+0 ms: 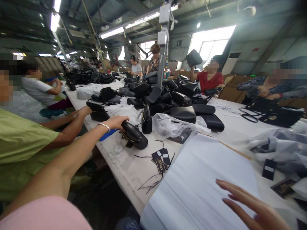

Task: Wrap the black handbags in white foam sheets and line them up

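My left hand (117, 123), with a bracelet at the wrist, reaches far out and grips one end of a small black handbag (134, 135) with a gold zip, tilted at the table's left edge. Over a stack of white paper sheets (199, 179) hangs my right hand (251, 204), fingers stretched out and holding nothing. Black hang tags (160, 159) with thin cords lie between the handbag and the paper. Another black handbag (146, 119) stands upright just beyond the gripped one.
A large heap of black handbags (165, 92) covers the table's middle, with clear plastic wrap (168, 124) in front. At right lie plastic bags (283, 143) and more tags (268, 169). A co-worker in a green top (26, 140) sits close at left; others work around the table.
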A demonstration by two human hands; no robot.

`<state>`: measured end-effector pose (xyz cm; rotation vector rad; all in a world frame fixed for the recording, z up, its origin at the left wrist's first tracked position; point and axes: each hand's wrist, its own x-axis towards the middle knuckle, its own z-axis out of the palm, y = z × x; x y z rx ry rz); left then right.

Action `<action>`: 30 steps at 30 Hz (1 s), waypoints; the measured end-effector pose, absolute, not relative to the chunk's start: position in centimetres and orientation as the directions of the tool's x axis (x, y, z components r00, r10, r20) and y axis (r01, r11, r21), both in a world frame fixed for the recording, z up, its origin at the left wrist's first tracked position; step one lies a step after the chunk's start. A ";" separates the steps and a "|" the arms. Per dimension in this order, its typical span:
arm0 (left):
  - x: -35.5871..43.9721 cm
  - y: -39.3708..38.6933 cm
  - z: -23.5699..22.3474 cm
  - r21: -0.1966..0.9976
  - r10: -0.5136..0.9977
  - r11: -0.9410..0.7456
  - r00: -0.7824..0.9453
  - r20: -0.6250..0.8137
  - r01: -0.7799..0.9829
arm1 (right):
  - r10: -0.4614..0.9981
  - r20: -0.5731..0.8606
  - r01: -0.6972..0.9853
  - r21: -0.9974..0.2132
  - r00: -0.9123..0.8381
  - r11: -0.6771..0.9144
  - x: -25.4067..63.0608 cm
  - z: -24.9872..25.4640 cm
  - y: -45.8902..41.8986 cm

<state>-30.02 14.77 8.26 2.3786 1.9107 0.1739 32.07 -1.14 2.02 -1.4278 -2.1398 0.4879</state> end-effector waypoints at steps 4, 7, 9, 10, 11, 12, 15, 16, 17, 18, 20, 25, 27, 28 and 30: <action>-29.3 11.8 6.5 0.315 0.975 -0.215 0.185 0.124 0.924 | 0.919 0.095 0.446 -0.852 -0.383 0.274 21.8 0.4 0.7; -27.6 10.2 5.2 0.413 0.962 -0.237 0.154 0.223 0.880 | 0.916 0.129 0.282 -0.927 -0.380 0.248 15.3 -1.0 3.5; -26.6 9.4 4.9 0.464 0.949 -0.264 0.143 0.280 0.846 | 0.926 0.139 0.254 -0.937 -0.352 0.238 12.0 -1.5 5.9; -26.2 9.0 4.8 0.488 0.942 -0.283 0.144 0.303 0.826 | 0.928 0.145 0.255 -0.937 -0.343 0.240 10.6 -1.7 7.1; -25.8 8.6 4.9 0.511 0.936 -0.300 0.143 0.323 0.806 | 0.928 0.160 0.258 -0.932 -0.337 0.254 9.3 -1.7 8.2; -25.6 8.3 5.0 0.534 0.930 -0.312 0.139 0.339 0.786 | 0.925 0.184 0.256 -0.926 -0.332 0.276 8.0 -1.7 9.3; -25.1 7.4 4.8 0.605 0.926 -0.307 0.083 0.369 0.735 | 0.903 0.262 0.233 -0.907 -0.341 0.351 4.6 -1.5 11.9; -25.0 7.0 4.4 0.629 0.925 -0.291 0.043 0.378 0.721 | 0.896 0.280 0.229 -0.900 -0.346 0.370 3.6 -1.4 12.5; -24.9 6.5 3.8 0.653 0.920 -0.267 -0.013 0.391 0.708 | 0.892 0.292 0.229 -0.895 -0.346 0.382 2.8 -1.4 13.1; -24.7 5.9 3.0 0.677 0.911 -0.237 -0.082 0.404 0.697 | 0.892 0.297 0.235 -0.892 -0.341 0.387 2.1 -1.4 13.5; -23.9 4.3 0.8 0.720 0.875 -0.169 -0.234 0.423 0.673 | 0.901 0.300 0.253 -0.888 -0.314 0.385 1.3 -1.4 13.9; -20.6 0.1 -5.1 0.776 0.854 -0.063 -0.368 0.367 0.628 | 0.897 0.331 0.257 -0.876 -0.295 0.408 1.5 -0.6 12.7; -19.8 -0.7 -5.8 0.772 0.865 -0.046 -0.362 0.348 0.634 | 0.892 0.347 0.248 -0.873 -0.291 0.420 1.8 0.1 11.7; -19.7 -0.9 -5.6 0.766 0.868 -0.040 -0.358 0.345 0.642 | 0.892 0.355 0.244 -0.873 -0.279 0.423 2.1 0.6 11.1; -19.8 -0.9 -4.2 0.748 0.871 -0.044 -0.341 0.353 0.662 | 0.898 0.374 0.237 -0.874 -0.232 0.425 3.2 1.8 9.8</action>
